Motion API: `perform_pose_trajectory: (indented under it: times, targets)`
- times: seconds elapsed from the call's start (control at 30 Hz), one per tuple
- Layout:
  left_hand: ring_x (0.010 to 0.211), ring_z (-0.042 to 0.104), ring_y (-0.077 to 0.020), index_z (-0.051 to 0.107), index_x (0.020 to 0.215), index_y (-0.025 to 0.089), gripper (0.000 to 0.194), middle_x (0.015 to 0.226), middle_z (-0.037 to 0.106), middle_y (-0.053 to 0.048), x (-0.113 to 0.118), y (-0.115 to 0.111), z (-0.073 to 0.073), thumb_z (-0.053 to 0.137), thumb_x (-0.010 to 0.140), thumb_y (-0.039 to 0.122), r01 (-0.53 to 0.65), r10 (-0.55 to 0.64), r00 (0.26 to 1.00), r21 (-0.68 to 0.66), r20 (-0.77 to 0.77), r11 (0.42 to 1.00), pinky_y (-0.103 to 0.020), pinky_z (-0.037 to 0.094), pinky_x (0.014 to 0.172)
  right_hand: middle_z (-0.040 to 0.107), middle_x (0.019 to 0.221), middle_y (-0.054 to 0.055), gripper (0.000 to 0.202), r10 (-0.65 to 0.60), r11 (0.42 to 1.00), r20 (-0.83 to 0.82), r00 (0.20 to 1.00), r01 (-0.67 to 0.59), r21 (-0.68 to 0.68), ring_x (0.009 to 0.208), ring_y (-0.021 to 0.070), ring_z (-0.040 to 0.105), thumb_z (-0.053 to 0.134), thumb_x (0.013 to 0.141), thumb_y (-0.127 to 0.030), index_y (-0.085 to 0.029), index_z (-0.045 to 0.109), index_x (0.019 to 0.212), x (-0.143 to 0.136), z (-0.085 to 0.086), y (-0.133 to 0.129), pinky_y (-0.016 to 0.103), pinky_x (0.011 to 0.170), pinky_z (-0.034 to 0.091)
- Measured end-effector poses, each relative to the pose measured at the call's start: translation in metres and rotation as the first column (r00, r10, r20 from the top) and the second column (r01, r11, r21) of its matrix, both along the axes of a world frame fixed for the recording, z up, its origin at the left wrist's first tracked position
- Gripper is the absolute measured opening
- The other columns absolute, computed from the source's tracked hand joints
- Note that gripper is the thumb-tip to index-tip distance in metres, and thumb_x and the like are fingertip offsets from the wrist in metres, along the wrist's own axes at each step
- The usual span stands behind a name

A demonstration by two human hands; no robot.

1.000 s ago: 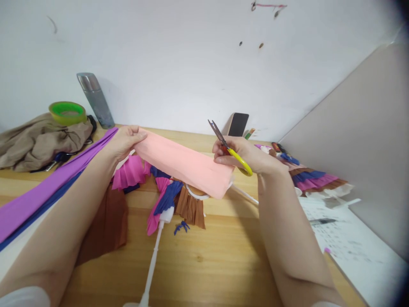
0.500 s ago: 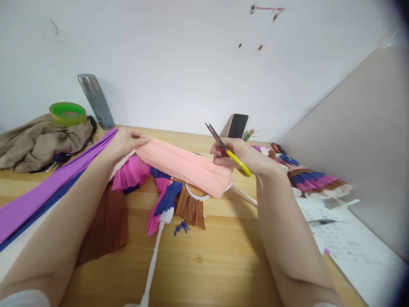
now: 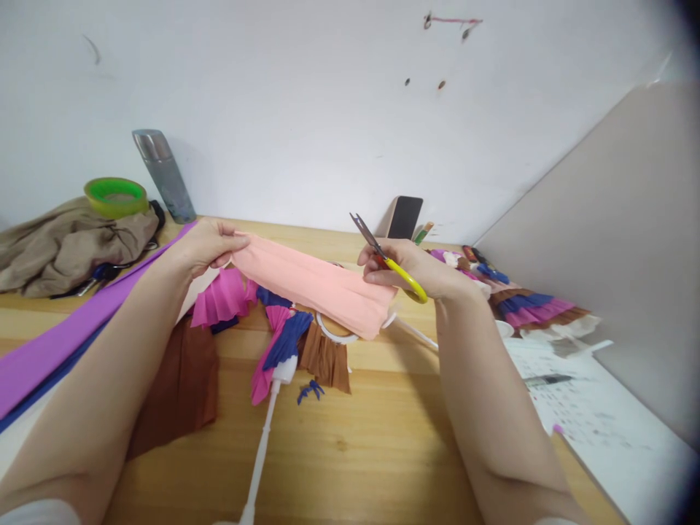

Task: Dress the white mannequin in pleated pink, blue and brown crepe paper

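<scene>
A strip of peach fabric (image 3: 314, 281) is stretched between both hands above the wooden table (image 3: 350, 437). My left hand (image 3: 211, 244) pinches its left end. At the other end, my right hand (image 3: 397, 262) grips the strip and also holds scissors (image 3: 405, 277) with yellow handles, their blades pointing up and left, slightly apart. Below the strip lie a pink pleated piece (image 3: 223, 297), a blue piece (image 3: 289, 337), a brown pleated piece (image 3: 327, 359) and part of a white ring (image 3: 335, 333). A small blue scrap (image 3: 310, 391) rests nearby.
Purple fabric (image 3: 92, 321) and brown cloth (image 3: 178, 386) lie at left. Behind are a green tape roll (image 3: 116, 197), a flask (image 3: 165, 179) and a phone (image 3: 405, 217). A white stick (image 3: 262, 452) points toward me. Layered ruffles (image 3: 533, 306) and a marked white sheet (image 3: 590, 408) are at right.
Both hands have barely moved and still hold the peach strip taut. My left hand's fingers have shifted slightly at its end, and the view has tilted a little.
</scene>
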State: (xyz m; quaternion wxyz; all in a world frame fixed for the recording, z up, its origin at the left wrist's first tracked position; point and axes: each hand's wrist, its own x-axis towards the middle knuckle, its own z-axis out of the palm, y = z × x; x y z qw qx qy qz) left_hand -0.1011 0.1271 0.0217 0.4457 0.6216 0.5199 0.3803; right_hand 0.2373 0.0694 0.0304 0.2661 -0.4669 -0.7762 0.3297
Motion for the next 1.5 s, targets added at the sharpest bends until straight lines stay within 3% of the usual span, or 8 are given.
perform_pose_trajectory:
  times: [0.13,0.37,0.57,0.73,0.83,0.93,1.1,1.5]
  targets:
    - [0.03,0.031,-0.0043,0.065,0.057,0.016,0.017,0.035,0.045,0.003,-0.002,0.002,-0.001,0.076,0.062,0.027,0.067,-0.063,0.993,-0.038,0.1,0.997,-0.02,0.018,0.035,0.051,0.067,-0.004,0.024,0.007,0.997,-0.021,1.0,-0.008,-0.071,0.058,0.0117,0.047,0.07,0.068,-0.03,-0.018,0.059,0.085,0.002,-0.002,0.001,0.025,0.054,0.036]
    - [0.03,0.036,-0.0064,0.061,0.056,0.016,0.02,0.037,0.046,0.002,-0.002,0.004,-0.001,0.077,0.063,0.025,0.03,-0.021,0.987,-0.055,0.157,0.998,-0.021,0.024,0.033,0.057,0.068,-0.003,0.043,0.075,0.98,-0.106,0.991,-0.093,-0.177,0.062,0.0144,0.055,0.081,0.061,-0.037,-0.019,0.054,0.09,-0.001,-0.001,-0.001,0.028,0.061,0.043]
    - [0.031,0.037,-0.006,0.061,0.053,0.016,0.022,0.036,0.045,0.001,-0.004,0.006,-0.002,0.076,0.064,0.026,0.05,-0.036,0.982,-0.073,0.187,0.996,-0.019,0.025,0.032,0.059,0.071,-0.001,0.041,0.05,0.994,-0.084,0.995,-0.058,-0.094,0.064,0.0157,0.057,0.08,0.061,-0.037,-0.02,0.051,0.085,-0.002,0.002,-0.002,0.028,0.061,0.045]
    - [0.031,0.037,-0.005,0.06,0.05,0.015,0.024,0.035,0.044,0.002,-0.001,0.002,0.002,0.076,0.064,0.026,0.069,-0.053,0.977,-0.068,0.207,0.995,-0.018,0.027,0.032,0.067,0.086,0.006,0.041,0.001,0.998,0.046,0.999,-0.004,0.06,0.084,0.0246,0.063,0.081,0.059,-0.041,-0.02,0.049,0.075,-0.01,-0.005,0.004,0.033,0.069,0.046]
    - [0.032,0.037,-0.0046,0.062,0.051,0.015,0.024,0.035,0.045,0.002,0.0,0.0,0.003,0.078,0.064,0.027,0.083,-0.07,0.973,-0.05,0.219,0.995,-0.017,0.028,0.032,0.064,0.083,0.005,0.044,0.007,1.0,-0.006,1.0,-0.007,-0.028,0.094,0.0281,0.063,0.08,0.058,-0.042,-0.022,0.044,0.074,-0.018,-0.017,0.01,0.034,0.072,0.047]
    - [0.032,0.036,-0.0043,0.061,0.053,0.014,0.025,0.036,0.045,0.002,0.0,0.0,0.003,0.079,0.064,0.028,0.092,-0.084,0.967,-0.023,0.239,0.996,-0.017,0.028,0.032,0.061,0.081,0.002,0.045,0.035,0.997,-0.01,0.999,-0.036,-0.074,0.08,0.0225,0.062,0.08,0.057,-0.039,-0.022,0.042,0.075,-0.025,-0.03,0.015,0.03,0.064,0.045]
    - [0.034,0.036,-0.0034,0.06,0.054,0.013,0.025,0.039,0.046,0.003,-0.004,0.002,0.003,0.08,0.061,0.026,0.049,-0.05,0.963,0.01,0.266,0.999,-0.016,0.026,0.032,0.053,0.071,-0.003,0.032,-0.055,0.998,0.063,0.996,0.053,0.037,0.065,0.0153,0.05,0.072,0.058,-0.027,-0.021,0.045,0.073,-0.029,-0.034,0.016,0.027,0.057,0.036]
    - [0.031,0.036,-0.0042,0.062,0.06,0.012,0.015,0.035,0.047,0.004,-0.006,0.002,0.002,0.07,0.069,0.021,-0.029,0.016,0.991,0.093,0.132,0.995,-0.018,0.023,0.035,0.055,0.073,0.0,0.026,-0.074,0.997,-0.081,0.994,0.074,0.001,0.068,0.0172,0.054,0.068,0.063,-0.033,-0.02,0.052,0.078,-0.019,-0.027,0.016,0.03,0.064,0.041]
